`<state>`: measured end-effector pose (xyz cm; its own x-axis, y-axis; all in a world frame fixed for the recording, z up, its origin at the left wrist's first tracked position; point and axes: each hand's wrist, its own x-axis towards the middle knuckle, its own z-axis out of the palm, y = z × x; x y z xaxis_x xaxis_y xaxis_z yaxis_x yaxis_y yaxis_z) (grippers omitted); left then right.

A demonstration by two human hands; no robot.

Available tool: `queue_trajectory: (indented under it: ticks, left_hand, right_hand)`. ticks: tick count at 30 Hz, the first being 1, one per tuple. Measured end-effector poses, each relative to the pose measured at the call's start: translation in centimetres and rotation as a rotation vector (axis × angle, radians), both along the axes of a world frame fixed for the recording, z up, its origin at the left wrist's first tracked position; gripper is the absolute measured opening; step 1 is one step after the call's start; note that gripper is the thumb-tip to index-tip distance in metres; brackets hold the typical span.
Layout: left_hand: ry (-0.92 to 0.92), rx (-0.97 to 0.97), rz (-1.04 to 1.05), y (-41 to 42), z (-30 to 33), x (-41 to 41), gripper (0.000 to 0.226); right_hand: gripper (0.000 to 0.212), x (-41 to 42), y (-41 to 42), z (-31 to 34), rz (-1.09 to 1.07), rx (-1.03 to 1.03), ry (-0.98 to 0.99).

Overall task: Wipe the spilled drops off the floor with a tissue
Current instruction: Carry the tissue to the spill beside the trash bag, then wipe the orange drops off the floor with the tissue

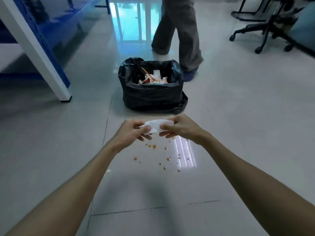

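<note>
A folded white tissue [156, 126] is held in the air between both hands, above the floor. My left hand [132, 133] pinches its left end and my right hand [179, 127] pinches its right end. Below and just nearer than the hands, several small orange and clear drops [154, 146] lie scattered on the glossy pale floor tiles, spreading toward the right as far as a bright light reflection [185, 155]. The tissue is not touching the floor.
A bin lined with a black bag [151, 94], full of rubbish, stands just beyond the hands. Another person's legs [185, 40] are behind it. A white and blue shelf leg [63, 94] is at left; an office chair base [260, 36] is at far right.
</note>
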<state>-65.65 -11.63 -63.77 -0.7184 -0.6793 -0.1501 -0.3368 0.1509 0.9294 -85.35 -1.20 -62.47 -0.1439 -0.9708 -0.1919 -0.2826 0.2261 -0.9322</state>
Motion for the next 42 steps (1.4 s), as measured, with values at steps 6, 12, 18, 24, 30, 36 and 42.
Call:
queue_trajectory:
  ticks: [6,12,18,24,30,36,42]
  left_hand:
    - [0.007,0.002,0.003,-0.3,-1.7,-0.5,0.022]
    - [0.039,0.004,0.005,-0.7,-2.9,-1.1,0.025]
    - [-0.180,-0.242,-0.026,-1.3,-7.4,1.4,0.048]
    - [-0.371,-0.269,0.152,-0.7,-17.0,7.0,0.064]
    - [-0.571,-0.636,0.092,2.2,-23.9,9.9,0.062]
    - [-0.584,-0.689,0.124,2.1,-24.1,9.5,0.062]
    - [-0.563,-0.686,0.143,2.3,-23.9,9.3,0.063]
  right_hand:
    - [0.033,-0.4,-0.3,-2.1,-0.011,-0.008,0.011]
    - [0.024,-0.1,-0.6,-3.9,-0.086,-0.064,-0.094]
    - [0.023,-1.2,0.1,-7.0,-0.239,-0.052,-0.189]
    - [0.026,-2.8,3.0,-11.6,-0.338,-0.030,0.106]
    - [0.039,-4.1,8.6,-17.6,-0.570,-0.074,0.690]
    - [0.061,-2.1,12.4,-24.1,-0.212,0.209,1.063]
    - [0.062,0.0,10.4,-25.0,-0.293,0.231,1.121]
